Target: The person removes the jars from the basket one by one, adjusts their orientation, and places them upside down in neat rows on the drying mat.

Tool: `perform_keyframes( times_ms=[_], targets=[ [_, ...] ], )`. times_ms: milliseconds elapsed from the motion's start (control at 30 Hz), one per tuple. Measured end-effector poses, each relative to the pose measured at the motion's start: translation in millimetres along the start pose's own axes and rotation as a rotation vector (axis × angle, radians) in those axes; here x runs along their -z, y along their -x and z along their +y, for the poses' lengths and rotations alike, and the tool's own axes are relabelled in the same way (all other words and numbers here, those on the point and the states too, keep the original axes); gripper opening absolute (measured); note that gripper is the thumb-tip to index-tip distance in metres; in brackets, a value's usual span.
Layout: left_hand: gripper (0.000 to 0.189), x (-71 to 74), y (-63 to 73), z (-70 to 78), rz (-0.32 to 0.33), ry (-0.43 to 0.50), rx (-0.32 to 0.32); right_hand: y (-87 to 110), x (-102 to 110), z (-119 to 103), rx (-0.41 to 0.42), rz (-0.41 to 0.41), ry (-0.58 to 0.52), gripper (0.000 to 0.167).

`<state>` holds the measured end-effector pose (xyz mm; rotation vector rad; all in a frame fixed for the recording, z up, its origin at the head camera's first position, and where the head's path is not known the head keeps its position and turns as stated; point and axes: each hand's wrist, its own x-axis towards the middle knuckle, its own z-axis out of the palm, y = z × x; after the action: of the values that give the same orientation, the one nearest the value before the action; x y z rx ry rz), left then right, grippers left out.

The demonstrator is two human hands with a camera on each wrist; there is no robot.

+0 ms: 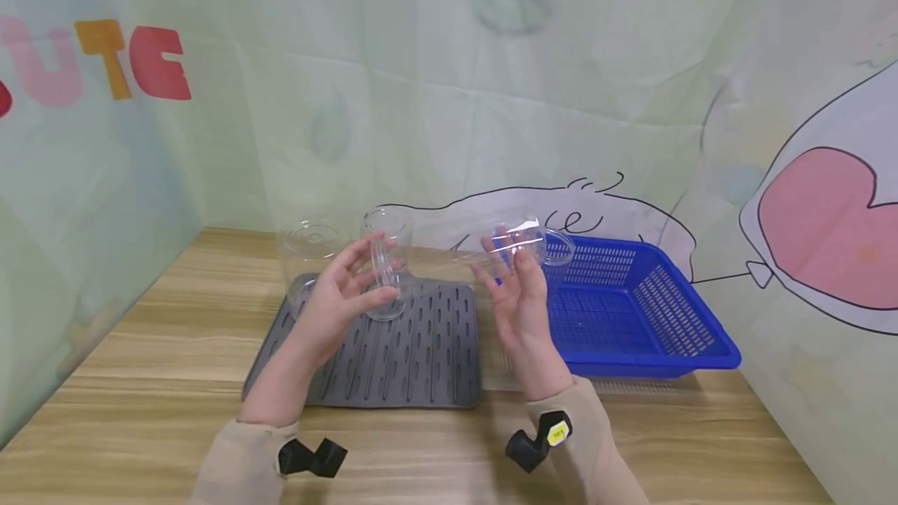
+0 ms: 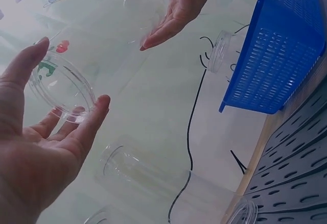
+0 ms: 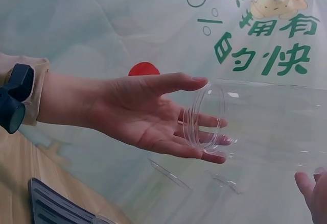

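Sleeves [image 1: 242, 462]; fingers [image 1: 359, 250] hold clear cylinder [image 1: 457, 245]

The held container [image 1: 459, 248] looks smooth and glossy, the mat [image 1: 421, 349] matt and ridged, the basket [image 1: 645, 361] plastic.

Raised left grip [image 1: 341, 288] and right grip [image 1: 517, 298] face each other, thumbs [image 3: 173, 83] opposing fingers [image 2: 88, 127].

The head view is bright, with faint shadows on the bench [image 1: 414, 450] and white glints on the clear container [image 1: 459, 244]; both wrist views are dimmer.
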<state>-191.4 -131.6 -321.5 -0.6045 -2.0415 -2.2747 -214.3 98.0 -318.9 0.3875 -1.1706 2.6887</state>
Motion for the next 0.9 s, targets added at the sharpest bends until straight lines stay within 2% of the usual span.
perform_keyframes(
  times_ms=[133,233,300,400,500,633,733,900],
  targets=[
    [0.077,1.9,2.2,3.7,-0.017,-0.003,0.006,-3.6,-1.6,-7.0,0.016,-0.027,0.017,0.095],
    [0.078,6.5,3.8,6.4,-0.016,-0.003,-0.020,-8.2,-2.2,-14.5,0.043,-0.037,0.031,0.094],
    [0.076,11.5,4.9,7.9,0.000,0.007,-0.049,-12.1,-1.8,-20.1,0.066,-0.044,0.053,0.094],
    [0.068,21.1,6.3,8.8,0.058,0.041,-0.107,-19.6,-0.8,-27.5,0.114,-0.047,0.130,0.084],
    [0.056,32.6,6.4,7.7,0.153,0.117,-0.171,-28.0,0.5,-32.7,0.153,-0.045,0.236,0.071],
    [0.040,51.2,6.0,1.8,0.316,0.252,-0.240,-37.9,1.8,-33.7,0.170,-0.031,0.393,0.072],
    [0.034,67.7,6.4,-6.5,0.456,0.369,-0.234,-43.8,1.8,-29.7,0.155,-0.019,0.540,0.078],
    [0.031,94.2,8.2,-23.6,0.703,0.548,-0.171,-52.1,1.6,-18.2,0.121,-0.023,0.772,0.085]
  ],
)
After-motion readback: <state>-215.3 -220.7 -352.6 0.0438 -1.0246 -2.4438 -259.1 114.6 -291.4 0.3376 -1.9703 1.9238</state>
